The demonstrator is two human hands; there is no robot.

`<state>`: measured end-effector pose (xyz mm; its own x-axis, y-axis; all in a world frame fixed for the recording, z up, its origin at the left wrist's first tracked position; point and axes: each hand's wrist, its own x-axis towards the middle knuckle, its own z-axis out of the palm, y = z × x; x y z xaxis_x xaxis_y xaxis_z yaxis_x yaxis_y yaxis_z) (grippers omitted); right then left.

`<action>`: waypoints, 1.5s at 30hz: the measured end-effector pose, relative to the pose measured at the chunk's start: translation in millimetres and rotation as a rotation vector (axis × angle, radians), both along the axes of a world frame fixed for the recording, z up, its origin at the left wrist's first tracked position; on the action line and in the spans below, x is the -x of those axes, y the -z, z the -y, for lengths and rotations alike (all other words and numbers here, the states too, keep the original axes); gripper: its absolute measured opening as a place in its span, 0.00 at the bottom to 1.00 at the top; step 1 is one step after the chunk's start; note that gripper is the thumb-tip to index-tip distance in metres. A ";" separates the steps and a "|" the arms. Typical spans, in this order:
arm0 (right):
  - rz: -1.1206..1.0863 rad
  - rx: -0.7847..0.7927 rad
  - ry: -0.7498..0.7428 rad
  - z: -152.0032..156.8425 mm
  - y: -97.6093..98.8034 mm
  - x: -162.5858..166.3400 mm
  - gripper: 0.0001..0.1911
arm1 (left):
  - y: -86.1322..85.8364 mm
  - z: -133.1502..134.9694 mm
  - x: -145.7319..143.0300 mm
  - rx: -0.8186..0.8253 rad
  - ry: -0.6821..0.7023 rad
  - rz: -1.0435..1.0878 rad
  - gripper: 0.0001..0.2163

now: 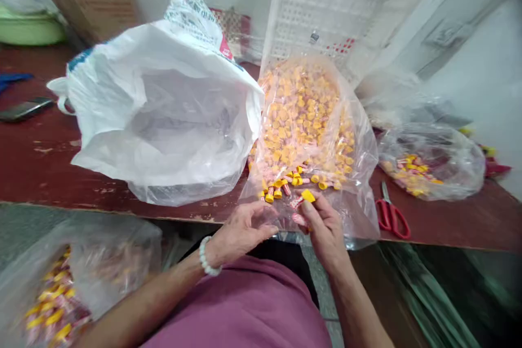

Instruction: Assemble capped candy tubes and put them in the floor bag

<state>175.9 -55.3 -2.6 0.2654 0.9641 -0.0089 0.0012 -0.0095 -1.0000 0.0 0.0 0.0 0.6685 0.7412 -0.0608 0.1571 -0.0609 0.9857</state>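
Note:
My right hand (325,228) pinches a small tube with a yellow cap (308,196) and a red-and-white patterned body. A second pinkish piece (299,219) shows under its fingers. My left hand (247,225) is by the mouth of a clear plastic bag (359,217), thumb and fingers apart with a gap between them; I see nothing held there. Many more yellow-capped tubes fill that bag, and several loose ones (278,192) lie at its mouth just beyond my hands. A large white plastic bag (110,114) stands wide-mouthed to the left.
Red-handled scissors (392,218) lie right on the dark red table (32,174). Beyond them is a smaller clear bag (457,174) of tubes. Another clear bag (134,239) of tubes is low at left. A phone (26,109) and green basin (30,27) are far left; a white perforated crate (322,5) is behind.

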 end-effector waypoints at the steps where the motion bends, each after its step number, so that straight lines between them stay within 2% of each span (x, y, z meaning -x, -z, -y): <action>1: 0.015 -0.020 -0.022 -0.3 -0.5 3.9 0.13 | 1.4 0.7 -3.3 0.000 -0.001 0.011 0.11; 8: 0.193 -0.076 -0.139 -0.4 3.8 10.5 0.12 | 2.8 0.3 -16.8 0.062 0.033 0.104 0.13; 11: 0.214 -0.087 -0.155 -0.5 4.1 3.3 0.18 | 1.9 -3.0 -16.2 0.115 0.047 0.146 0.11; 14: 0.147 -0.100 -0.065 -1.1 -0.1 -4.7 0.23 | 3.2 -6.5 -14.6 0.113 0.024 0.125 0.11; 18: 0.157 -0.201 0.190 -2.3 -12.2 -5.3 0.16 | 5.1 -9.2 -16.6 0.023 0.030 0.027 0.10; 20: 0.286 -0.271 0.203 -4.7 -18.6 0.6 0.14 | 5.3 -9.0 -19.4 -0.041 0.037 -0.033 0.09; 24: 0.691 -0.383 0.098 -13.0 -23.3 12.6 0.12 | 5.4 -7.0 -22.9 -0.168 0.047 -0.156 0.09; 28: 0.848 -0.329 0.047 -16.5 -19.6 16.1 0.13 | 4.9 -4.7 -23.1 -0.170 0.094 -0.135 0.07; 32: 0.837 -0.298 -0.052 -14.8 -18.6 19.5 0.14 | 2.5 -3.1 -25.9 -0.148 0.083 -0.087 0.04; 34: 0.710 -0.315 -0.069 -16.3 -20.4 16.5 0.17 | 1.7 -3.6 -26.5 -0.146 0.072 -0.084 0.03; 36: 0.492 -0.335 -0.001 -20.9 -23.5 8.0 0.19 | 2.0 -4.9 -25.4 -0.154 0.068 -0.111 0.03; 39: 0.313 -0.342 0.236 -31.6 -27.5 -4.6 0.21 | 4.0 -5.7 -23.2 -0.184 0.068 -0.187 0.05; 41: 0.385 -0.348 0.351 -37.7 -26.2 -3.1 0.21 | 5.4 -3.5 -23.9 -0.202 0.098 -0.211 0.04; 42: 0.450 -0.346 0.338 -39.8 -24.0 1.5 0.20 | 6.0 -1.4 -25.1 -0.203 0.124 -0.208 0.03; 45: 0.611 -0.339 0.150 -43.8 -14.0 20.3 0.22 | 7.7 6.1 -30.1 -0.176 0.180 -0.141 0.01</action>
